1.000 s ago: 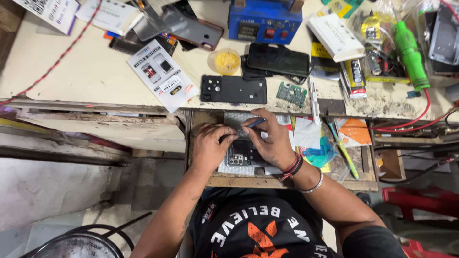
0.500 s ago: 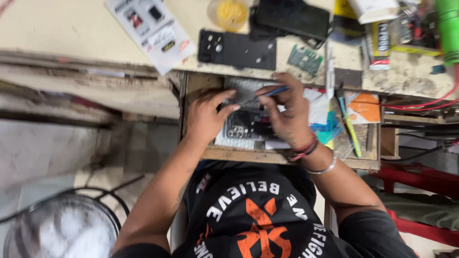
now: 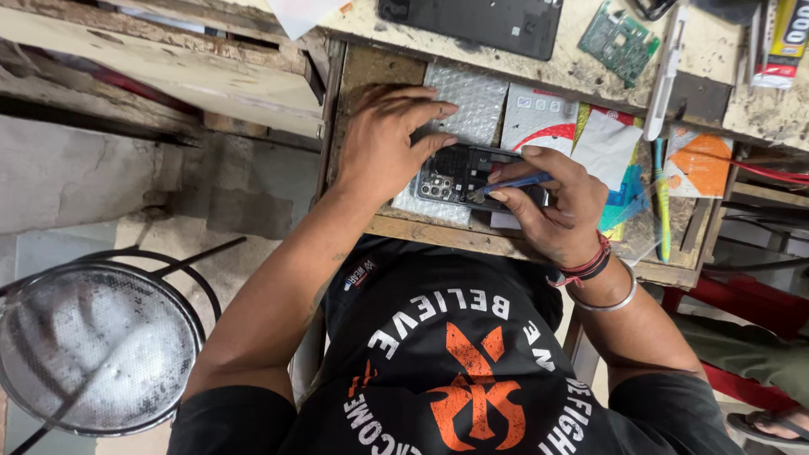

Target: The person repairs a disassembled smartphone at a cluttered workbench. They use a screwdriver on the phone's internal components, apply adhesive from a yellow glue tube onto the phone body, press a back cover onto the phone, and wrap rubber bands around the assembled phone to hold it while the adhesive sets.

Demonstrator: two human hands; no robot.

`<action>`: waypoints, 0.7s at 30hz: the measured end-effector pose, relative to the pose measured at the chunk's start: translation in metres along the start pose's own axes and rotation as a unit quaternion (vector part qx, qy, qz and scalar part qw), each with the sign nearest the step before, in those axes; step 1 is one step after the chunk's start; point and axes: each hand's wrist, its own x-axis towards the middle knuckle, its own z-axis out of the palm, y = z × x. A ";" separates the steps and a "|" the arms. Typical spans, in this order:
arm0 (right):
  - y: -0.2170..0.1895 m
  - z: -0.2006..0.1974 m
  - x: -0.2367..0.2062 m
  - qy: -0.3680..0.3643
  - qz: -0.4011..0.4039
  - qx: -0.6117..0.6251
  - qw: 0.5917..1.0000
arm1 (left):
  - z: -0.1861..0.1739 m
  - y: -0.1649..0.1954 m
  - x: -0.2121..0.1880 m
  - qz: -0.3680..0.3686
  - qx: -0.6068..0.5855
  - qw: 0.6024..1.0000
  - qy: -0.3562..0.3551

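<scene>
Pretty cluttered workshop scene, with a scuffed wooden table (image 3: 539,63) being cut off along the top edge, so most of what's lying up there is only partly seen. One black phone back panel (image 3: 472,21) and one green circuit board (image 3: 622,34) are being clipped by the frame, and whatever is sitting at the far top right is too cropped to be told apart.

Down in the open drawer (image 3: 438,232), one opened phone frame (image 3: 472,175) is being rested on a sheet of bubble wrap (image 3: 472,101). Its left end is being pinned down by the left hand (image 3: 389,143), fingers spread flat and nothing actually being gripped. One blue-handled tool (image 3: 516,182) is being pinched by the right hand (image 3: 563,206), with the tip being pressed into the frame near the camera cutouts; the exact spot is hard to make out, and the frame's right end is being covered by that hand.

Two bands and one metal bangle (image 3: 608,297) are being worn on the right wrist. One green toothbrush (image 3: 662,202) is lying just right of the hands. One round stool (image 3: 93,345) is being half cropped at bottom left.
</scene>
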 end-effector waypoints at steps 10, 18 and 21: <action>0.008 0.008 -0.006 -0.024 -0.026 -0.046 0.998 | 0.005 -0.008 -0.005 0.007 0.003 1.000 0.004; -0.006 0.008 0.009 -0.048 -0.066 -0.113 0.990 | 0.005 -0.006 -0.005 0.006 -0.003 1.000 -0.002; -0.011 0.001 0.017 -0.168 -0.126 -0.002 0.978 | 0.004 -0.007 -0.005 0.014 -0.005 1.000 -0.007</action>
